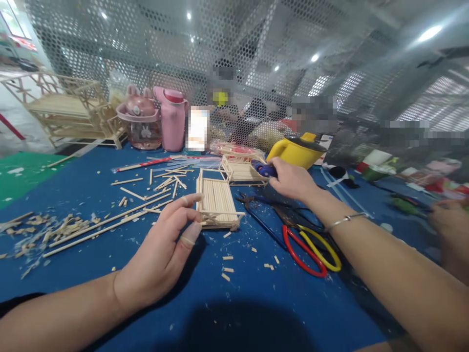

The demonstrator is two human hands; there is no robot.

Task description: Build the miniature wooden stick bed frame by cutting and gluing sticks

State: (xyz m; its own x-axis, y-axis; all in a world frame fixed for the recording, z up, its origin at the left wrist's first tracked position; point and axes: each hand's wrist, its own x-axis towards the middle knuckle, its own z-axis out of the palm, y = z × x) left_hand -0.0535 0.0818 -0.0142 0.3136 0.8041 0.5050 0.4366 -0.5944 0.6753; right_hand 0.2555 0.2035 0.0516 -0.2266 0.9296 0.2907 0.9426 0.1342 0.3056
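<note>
Head view: left hand (161, 254) rests on the blue table (238, 303), fingers loosely spread and half curled, holding nothing. Thumb and fingertips (190, 199) sit against the near-left edge of a small wooden stick frame (217, 201), a slatted panel lying flat just right of that hand.

Right hand (291, 180) is stretched forward past the frame and closed around a blue-purple tool (264, 169); only its tip shows beyond the fingers. Silver bracelet (346, 221) on that wrist. Just left of the tool tip sits a second stick structure (242, 170), apparently touching it.

Under the right forearm: scissors with red and yellow handles (311, 247). Beyond the right hand, a yellow jug (298, 149). Left of the left hand: long loose sticks (110, 222) and offcut scraps (62, 227).

Far left, a larger stick model (69, 110); beside it two pink bottles (161, 117). Another person's hand (449, 220) at right edge.

No readable writing or brands; the one label is blurred out.
</note>
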